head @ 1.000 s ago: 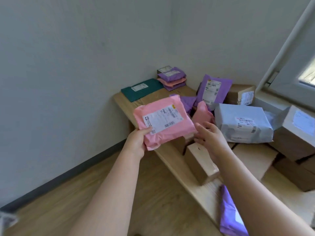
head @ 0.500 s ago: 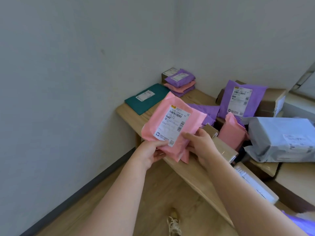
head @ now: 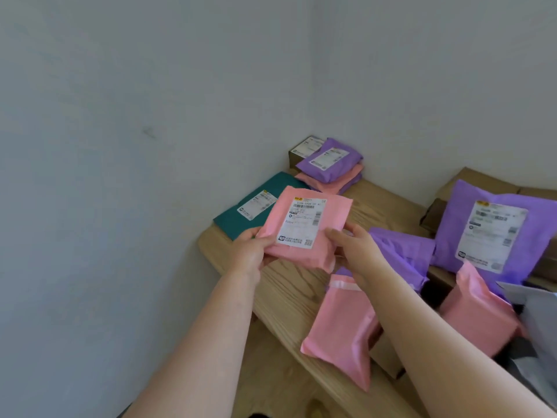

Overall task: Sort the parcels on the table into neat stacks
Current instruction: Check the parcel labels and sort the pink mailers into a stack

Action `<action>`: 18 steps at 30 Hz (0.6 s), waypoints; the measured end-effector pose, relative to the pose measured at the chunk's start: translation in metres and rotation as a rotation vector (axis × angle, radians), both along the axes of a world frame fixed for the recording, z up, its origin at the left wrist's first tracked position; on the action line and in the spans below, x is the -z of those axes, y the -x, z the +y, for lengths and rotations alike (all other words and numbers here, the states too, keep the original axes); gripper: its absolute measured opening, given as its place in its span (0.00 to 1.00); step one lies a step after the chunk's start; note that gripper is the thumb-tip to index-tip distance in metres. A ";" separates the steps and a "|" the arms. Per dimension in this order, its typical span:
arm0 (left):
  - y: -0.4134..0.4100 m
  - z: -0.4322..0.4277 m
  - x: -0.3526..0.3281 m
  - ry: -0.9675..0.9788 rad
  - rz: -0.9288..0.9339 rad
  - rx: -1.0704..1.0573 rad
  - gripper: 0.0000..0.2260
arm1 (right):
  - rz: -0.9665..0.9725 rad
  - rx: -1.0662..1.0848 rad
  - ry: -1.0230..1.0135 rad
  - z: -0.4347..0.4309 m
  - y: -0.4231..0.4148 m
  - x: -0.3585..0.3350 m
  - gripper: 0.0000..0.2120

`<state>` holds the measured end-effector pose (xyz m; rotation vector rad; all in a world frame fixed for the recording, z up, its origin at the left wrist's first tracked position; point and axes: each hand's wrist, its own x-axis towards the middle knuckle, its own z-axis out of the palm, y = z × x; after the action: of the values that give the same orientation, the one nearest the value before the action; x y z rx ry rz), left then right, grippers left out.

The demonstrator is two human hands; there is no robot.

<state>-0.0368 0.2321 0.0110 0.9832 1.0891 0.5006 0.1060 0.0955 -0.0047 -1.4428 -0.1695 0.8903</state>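
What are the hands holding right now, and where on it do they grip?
Both hold one pink mailer, label up: the left hand grips its near left corner, the right hand its near right edge.

Four pink bags (head: 340, 327) are counted: the held pink bag (head: 304, 227) and three more at 5, 4 and 1 o'clock from it. Four purple bags (head: 401, 254) are seen, one green bag (head: 232, 220), one grey bag (head: 539, 327). At least three brown boxes (head: 301, 147) are made out; their full number cannot be told.
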 end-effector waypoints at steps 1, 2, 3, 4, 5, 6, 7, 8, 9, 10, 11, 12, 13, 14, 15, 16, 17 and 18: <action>-0.009 0.011 0.004 0.015 0.001 -0.017 0.07 | 0.000 -0.009 0.016 0.011 -0.005 0.002 0.18; -0.016 0.018 0.007 0.027 -0.003 -0.025 0.07 | 0.000 -0.017 0.029 0.018 -0.007 0.005 0.19; -0.028 0.030 0.011 0.031 0.002 -0.019 0.08 | 0.003 -0.018 0.044 0.029 -0.014 0.008 0.19; -0.038 0.039 0.014 0.035 0.000 -0.014 0.09 | 0.018 -0.022 0.054 0.037 -0.019 0.012 0.20; -0.047 0.048 0.015 0.033 0.002 -0.011 0.09 | 0.034 -0.022 0.059 0.044 -0.024 0.013 0.20; -0.062 0.062 0.018 0.040 -0.004 0.000 0.10 | 0.049 0.001 0.056 0.056 -0.035 0.018 0.20; -0.074 0.074 0.019 0.045 0.000 0.015 0.10 | 0.049 0.024 0.056 0.065 -0.044 0.019 0.21; -0.086 0.085 0.020 0.055 -0.011 0.029 0.09 | 0.040 0.048 0.056 0.074 -0.053 0.020 0.22; -0.097 0.096 0.021 0.064 -0.016 0.047 0.09 | 0.029 0.065 0.062 0.084 -0.062 0.018 0.23; -0.109 0.109 0.022 0.076 -0.016 0.066 0.08 | 0.019 0.092 0.070 0.096 -0.073 0.018 0.23; -0.125 0.126 0.023 0.073 0.000 0.098 0.07 | 0.005 0.125 0.082 0.111 -0.087 0.016 0.23; -0.136 0.139 0.024 0.062 0.026 0.125 0.07 | -0.010 0.152 0.092 0.123 -0.097 0.014 0.22; -0.148 0.153 0.026 0.043 0.053 0.153 0.09 | -0.028 0.173 0.115 0.135 -0.108 0.011 0.23; -0.161 0.169 0.027 0.028 0.067 0.180 0.11 | -0.041 0.195 0.130 0.148 -0.119 0.011 0.23; -0.173 0.182 0.029 0.022 0.076 0.203 0.12 | -0.047 0.219 0.150 0.161 -0.129 0.012 0.23; -0.193 0.202 0.032 0.041 0.076 0.233 0.13 | -0.043 0.267 0.163 0.180 -0.144 0.015 0.23; -0.207 0.215 0.033 0.060 0.075 0.248 0.13 | -0.037 0.296 0.175 0.193 -0.154 0.016 0.23; -0.219 0.224 0.032 0.088 0.057 0.247 0.13 | -0.024 0.314 0.178 0.202 -0.163 0.016 0.23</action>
<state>0.1821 0.4562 -0.0215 1.0423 1.0150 0.2230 0.2688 0.2976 -0.0211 -1.5923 0.1204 0.6427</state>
